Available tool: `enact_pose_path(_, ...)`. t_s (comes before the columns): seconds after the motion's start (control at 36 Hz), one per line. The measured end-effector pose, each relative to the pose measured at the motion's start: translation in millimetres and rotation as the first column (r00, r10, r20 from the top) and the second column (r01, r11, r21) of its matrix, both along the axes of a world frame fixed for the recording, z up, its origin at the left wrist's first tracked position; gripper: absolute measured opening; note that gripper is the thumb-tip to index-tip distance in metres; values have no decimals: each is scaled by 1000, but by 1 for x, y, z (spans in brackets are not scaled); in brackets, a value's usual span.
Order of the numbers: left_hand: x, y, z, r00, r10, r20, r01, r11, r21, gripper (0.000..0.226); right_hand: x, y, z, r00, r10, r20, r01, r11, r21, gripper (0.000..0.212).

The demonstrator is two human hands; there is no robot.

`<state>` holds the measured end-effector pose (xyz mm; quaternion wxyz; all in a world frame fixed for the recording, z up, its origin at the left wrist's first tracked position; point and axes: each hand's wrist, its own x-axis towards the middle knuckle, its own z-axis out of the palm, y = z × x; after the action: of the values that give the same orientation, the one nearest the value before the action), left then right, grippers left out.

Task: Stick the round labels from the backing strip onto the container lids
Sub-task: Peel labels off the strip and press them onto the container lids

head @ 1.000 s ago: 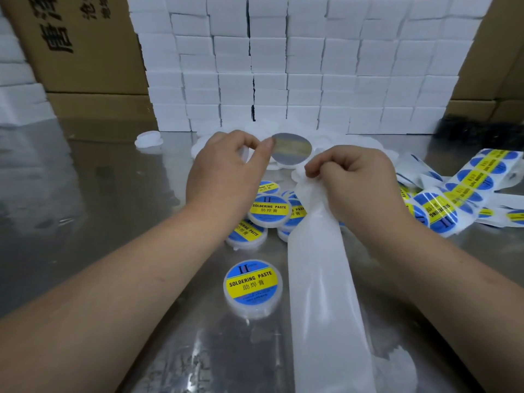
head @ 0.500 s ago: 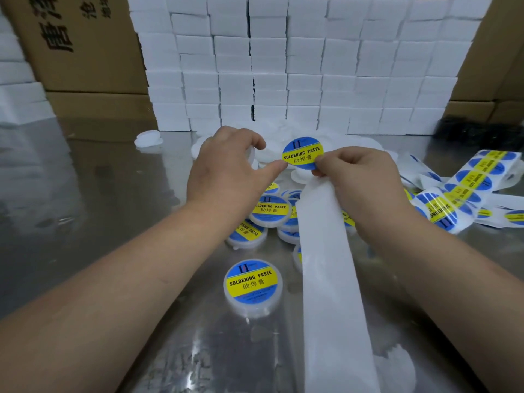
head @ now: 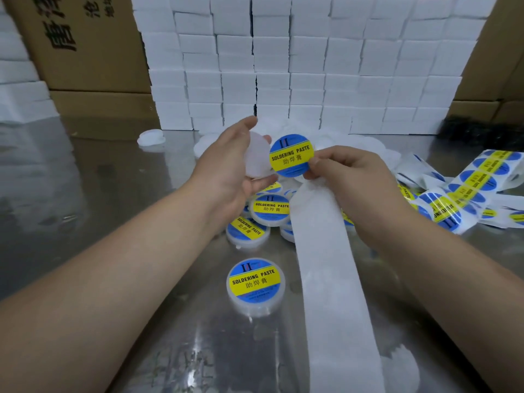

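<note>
I work at a shiny grey metal table point(head: 85, 194), and its top throws back pale streaks of light across the lower middle of the frame. Across the upper centre a wall of small stacked white boxes point(head: 306, 66) rises from the table's far edge, with a second pile of white boxes point(head: 19, 89) at the far left. The upper left is filled by brown cardboard cartons point(head: 85, 43) printed with black characters, while plain brown cardboard point(head: 499, 66) stands at the upper right with a blurred black patch point(head: 482, 127) at its foot.

"SOLDERING PASTE 助焊膏" stands on the round label point(head: 291, 155) and the labelled lids point(head: 255, 282)
</note>
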<state>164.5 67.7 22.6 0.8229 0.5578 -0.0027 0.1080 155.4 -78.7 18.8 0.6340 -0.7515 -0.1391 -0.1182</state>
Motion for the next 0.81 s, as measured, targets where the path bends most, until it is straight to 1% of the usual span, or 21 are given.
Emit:
enact_pose_path(0.14,-4,-2,-1,989,-147,29,148,986,-77,20,-2,2,-1,994,104,-24,-104,994,-15,18)
enact_pose_path(0.22,-5,-2,0,977,-210,25,211,974,-82,19,-3,2,-2,989,148,-23,-148,989,5,20)
enact_pose_path(0.33,-7,-3,-1,964,-263,32,265,961,-76,26,-1,2,-4,984,177,-21,-177,984,-14,22)
enact_pose_path(0.56,-4,-5,-6,955,-279,104,286,956,-65,14,2,2,-5,987,159,-17,-159,986,-47,22)
enact_pose_path(0.69,-2,-5,-9,950,-283,135,292,955,-55,16,2,2,-5,989,149,-22,-150,987,-61,16)
enact_pose_path(0.81,-2,-5,-9,947,-285,147,295,954,-54,19,2,2,-6,987,158,-18,-159,985,-69,16)
